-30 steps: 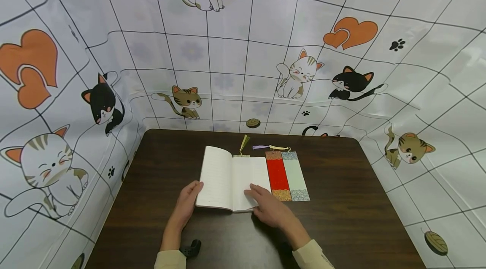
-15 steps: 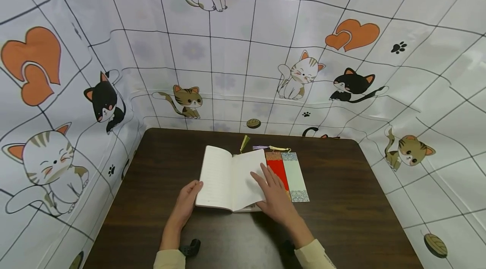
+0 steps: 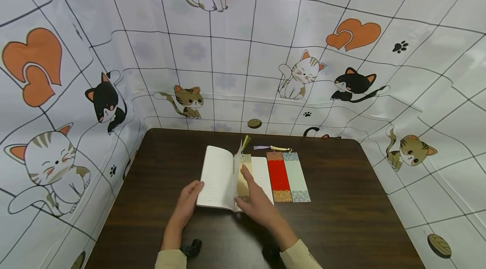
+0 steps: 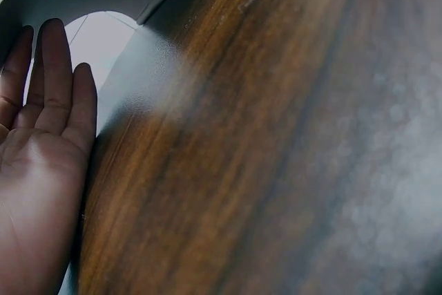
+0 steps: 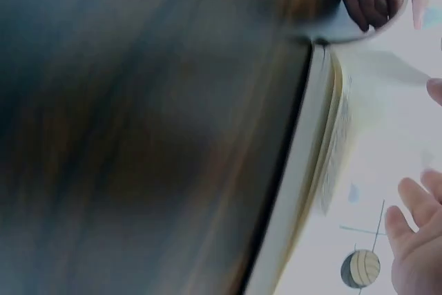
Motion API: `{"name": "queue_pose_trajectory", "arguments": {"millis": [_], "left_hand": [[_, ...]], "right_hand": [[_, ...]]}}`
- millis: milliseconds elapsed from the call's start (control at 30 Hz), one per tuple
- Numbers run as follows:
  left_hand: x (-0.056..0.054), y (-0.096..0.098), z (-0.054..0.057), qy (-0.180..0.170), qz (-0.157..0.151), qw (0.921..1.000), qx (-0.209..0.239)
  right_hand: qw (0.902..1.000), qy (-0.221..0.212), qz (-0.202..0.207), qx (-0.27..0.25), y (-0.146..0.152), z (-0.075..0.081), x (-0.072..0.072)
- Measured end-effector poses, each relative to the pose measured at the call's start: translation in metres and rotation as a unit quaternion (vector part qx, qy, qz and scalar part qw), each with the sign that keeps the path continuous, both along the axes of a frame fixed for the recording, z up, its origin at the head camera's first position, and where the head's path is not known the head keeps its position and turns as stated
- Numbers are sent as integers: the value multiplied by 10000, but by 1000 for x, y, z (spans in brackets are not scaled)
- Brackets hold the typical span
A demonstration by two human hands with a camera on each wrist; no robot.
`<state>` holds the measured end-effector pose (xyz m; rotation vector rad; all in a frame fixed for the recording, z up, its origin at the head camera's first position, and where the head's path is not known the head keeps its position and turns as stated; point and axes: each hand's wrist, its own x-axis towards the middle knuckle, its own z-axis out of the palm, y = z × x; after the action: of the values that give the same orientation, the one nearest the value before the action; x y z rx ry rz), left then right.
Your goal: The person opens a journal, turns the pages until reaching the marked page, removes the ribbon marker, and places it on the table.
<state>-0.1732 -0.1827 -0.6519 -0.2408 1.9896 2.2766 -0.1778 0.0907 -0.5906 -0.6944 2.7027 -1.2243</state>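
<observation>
A notebook (image 3: 215,178) lies spread on the table. My left hand (image 3: 187,199) grips its left edge, thumb on the page; in the left wrist view the fingers of the left hand (image 4: 45,150) stretch along the underside. My right hand (image 3: 262,207) is over the right half, its fingers fairly straight beside a raised page near the spine. Beneath that page a gold bookmark (image 3: 246,163) shows, partly covered by the fingers. A yellow-green tassel (image 3: 246,141) sticks out above it. In the right wrist view, the notebook's page edges (image 5: 304,164) run beside the right hand (image 5: 421,233).
Right of the notebook lie a red bookmark (image 3: 279,175) and a pale green bookmark (image 3: 297,177), side by side. A purple tassel (image 3: 260,148) and a yellow tassel (image 3: 279,148) lie above them. The dark wooden table (image 3: 341,218) meets a cat-print curtain (image 3: 228,58) at the back.
My right hand has lifted the right page and swept it leftward toward the spine, uncovering the gold bookmark. The left hand has kept its grip on the left edge.
</observation>
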Motion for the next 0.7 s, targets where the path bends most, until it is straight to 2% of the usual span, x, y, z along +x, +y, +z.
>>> {"name": "queue_pose_trajectory", "arguments": {"millis": [233, 367, 500, 700], "left_hand": [[-1, 0, 0, -38, -28, 9999, 124], [0, 0, 0, -1, -99, 9998, 177], [-1, 0, 1, 83, -162, 9997, 186], [1, -1, 2, 129, -236, 9996, 94]], "right_hand": [[9978, -308, 481, 334, -12, -6, 7], [9957, -2, 740, 559, -14, -8, 10], [9894, 342, 1011, 983, -17, -7, 13], [9861, 354, 1065, 1228, -19, -8, 16]]}}
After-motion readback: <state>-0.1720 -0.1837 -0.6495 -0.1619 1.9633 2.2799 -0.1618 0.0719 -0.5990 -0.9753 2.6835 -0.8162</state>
